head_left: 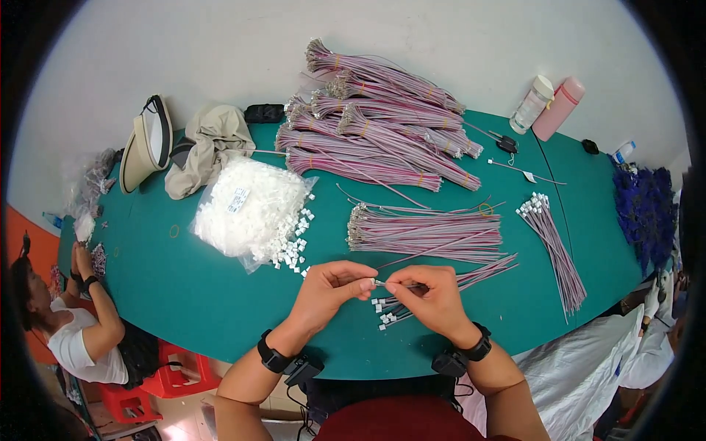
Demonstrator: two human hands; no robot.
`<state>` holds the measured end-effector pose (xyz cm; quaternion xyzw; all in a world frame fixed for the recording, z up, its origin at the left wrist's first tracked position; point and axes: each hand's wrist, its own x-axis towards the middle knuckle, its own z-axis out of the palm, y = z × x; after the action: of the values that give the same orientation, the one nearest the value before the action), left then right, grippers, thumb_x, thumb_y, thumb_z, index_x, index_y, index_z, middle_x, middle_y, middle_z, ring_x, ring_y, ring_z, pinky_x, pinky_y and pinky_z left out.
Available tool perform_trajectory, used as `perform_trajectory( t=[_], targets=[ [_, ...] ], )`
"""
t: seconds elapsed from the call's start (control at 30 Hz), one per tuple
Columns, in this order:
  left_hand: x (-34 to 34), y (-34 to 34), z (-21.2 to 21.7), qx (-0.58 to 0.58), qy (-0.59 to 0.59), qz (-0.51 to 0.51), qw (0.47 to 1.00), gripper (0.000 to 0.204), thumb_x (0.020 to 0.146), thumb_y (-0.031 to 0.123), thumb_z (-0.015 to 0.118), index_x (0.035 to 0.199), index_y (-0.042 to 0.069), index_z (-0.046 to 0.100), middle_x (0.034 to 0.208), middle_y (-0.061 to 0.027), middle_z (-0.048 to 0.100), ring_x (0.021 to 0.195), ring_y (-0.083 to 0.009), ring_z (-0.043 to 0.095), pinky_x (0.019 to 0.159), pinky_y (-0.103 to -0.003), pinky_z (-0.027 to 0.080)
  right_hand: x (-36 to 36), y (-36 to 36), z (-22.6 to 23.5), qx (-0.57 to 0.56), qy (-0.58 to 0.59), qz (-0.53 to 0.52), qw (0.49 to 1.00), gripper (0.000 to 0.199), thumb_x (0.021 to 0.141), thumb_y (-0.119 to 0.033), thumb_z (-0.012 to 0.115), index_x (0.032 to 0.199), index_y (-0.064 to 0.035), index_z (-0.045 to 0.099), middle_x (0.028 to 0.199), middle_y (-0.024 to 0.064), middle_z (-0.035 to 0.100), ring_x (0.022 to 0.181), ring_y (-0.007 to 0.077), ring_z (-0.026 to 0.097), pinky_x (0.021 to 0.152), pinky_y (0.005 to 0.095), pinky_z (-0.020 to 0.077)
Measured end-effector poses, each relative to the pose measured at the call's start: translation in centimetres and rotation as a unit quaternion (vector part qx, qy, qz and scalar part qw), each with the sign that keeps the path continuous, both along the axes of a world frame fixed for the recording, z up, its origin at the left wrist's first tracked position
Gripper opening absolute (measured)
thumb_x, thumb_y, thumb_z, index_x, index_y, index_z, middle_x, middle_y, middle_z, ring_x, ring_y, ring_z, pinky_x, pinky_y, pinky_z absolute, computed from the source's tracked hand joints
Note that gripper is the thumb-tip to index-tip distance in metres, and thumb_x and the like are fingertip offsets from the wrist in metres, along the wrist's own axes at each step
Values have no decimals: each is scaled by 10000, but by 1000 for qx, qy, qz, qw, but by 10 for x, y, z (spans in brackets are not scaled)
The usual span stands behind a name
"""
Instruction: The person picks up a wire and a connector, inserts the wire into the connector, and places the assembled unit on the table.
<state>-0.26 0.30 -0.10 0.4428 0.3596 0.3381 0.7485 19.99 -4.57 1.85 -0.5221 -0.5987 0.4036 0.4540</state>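
Near the front middle of the table, my hands meet at a small white plastic connector [373,282]. My left hand [323,295] pinches the connector between thumb and fingertips. Closed on a thin wire [380,284] at the connector's end, my right hand [432,298] holds it between thumb and forefinger; the rest of that wire is mostly hidden. Under the right hand lie several wires with white connectors [385,317] at their ends. Just beyond both hands rests a loose bundle of pink and grey wires [426,234]. Small white connectors [293,250] spill from a clear bag [246,209] on the left.
Tied wire bundles [382,125] are piled at the back of the green table [220,294]. Another connector-ended bundle [555,257] lies right. A visor [147,147], cloth [213,147], clear bottle [531,104] and pink bottle [559,110] stand around. A person [81,331] works at left.
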Motion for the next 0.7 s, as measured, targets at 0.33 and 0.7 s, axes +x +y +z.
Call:
perform_trajectory(
  t=[0.33, 0.7],
  targets=[
    [-2, 0, 0, 14, 7, -5, 1000, 150, 851, 23, 728, 994, -16, 710, 876, -87, 717, 754, -123, 657, 706, -242, 532, -1, 1, 0, 53, -40, 6, 998, 64, 818, -29, 735, 878, -11, 718, 737, 47, 671, 550, 60, 526, 476, 218, 381],
    [-1, -1, 2, 28, 37, -3, 999, 142, 848, 14, 728, 985, -19, 716, 866, -86, 721, 752, -115, 658, 707, -235, 533, -1, 1, -5, 157, -105, 11, 982, 86, 787, -20, 744, 867, -32, 713, 692, 60, 634, 523, 142, 540, 465, 269, 397]
  ],
)
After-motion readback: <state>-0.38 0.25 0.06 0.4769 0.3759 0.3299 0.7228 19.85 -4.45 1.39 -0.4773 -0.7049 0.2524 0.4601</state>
